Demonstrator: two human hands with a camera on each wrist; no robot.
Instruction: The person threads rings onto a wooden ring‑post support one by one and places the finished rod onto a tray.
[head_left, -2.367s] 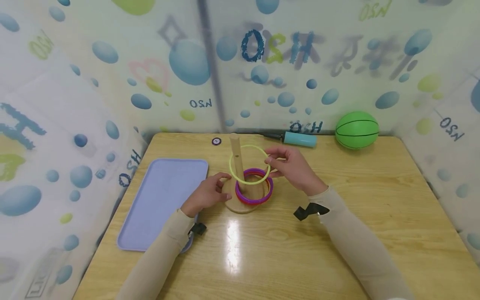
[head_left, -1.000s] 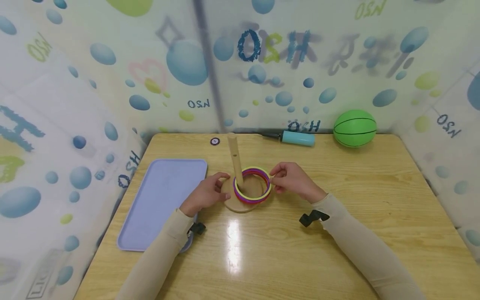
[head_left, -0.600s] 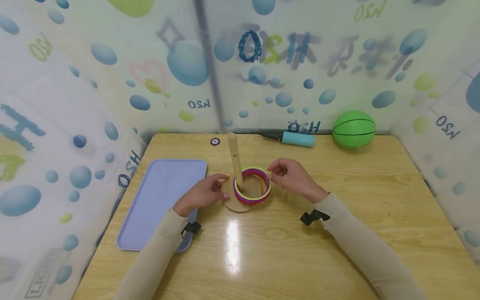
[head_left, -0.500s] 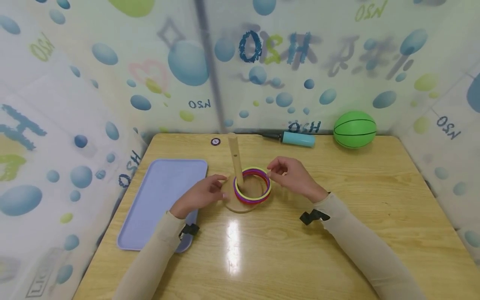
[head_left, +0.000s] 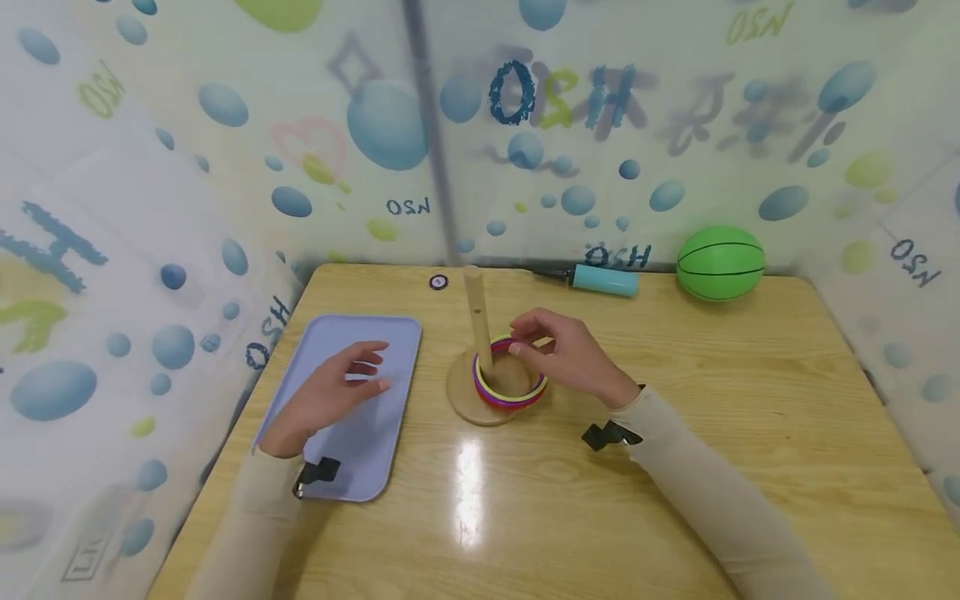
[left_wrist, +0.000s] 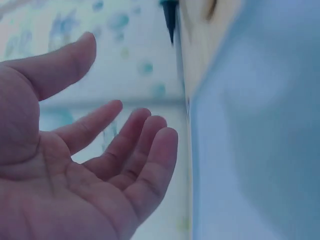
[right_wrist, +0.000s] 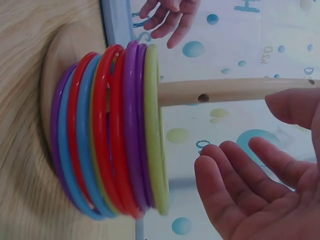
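The stack of rings (head_left: 510,385) sat round the wooden peg (head_left: 476,312) on its round base (head_left: 468,406), dead centre of the head view, yellow-green ring (right_wrist: 156,150) on top. The right hand (head_left: 566,354) hovered right over them, fingers loose and holding nothing. The left hand (head_left: 330,392) was over the lilac tray (head_left: 375,450) at left, fingers spread, also holding nothing. I reckoned a light pinch on the top ring's rim and a straight lift up the peg would've worked best.

Beige sleeves, black wrist straps
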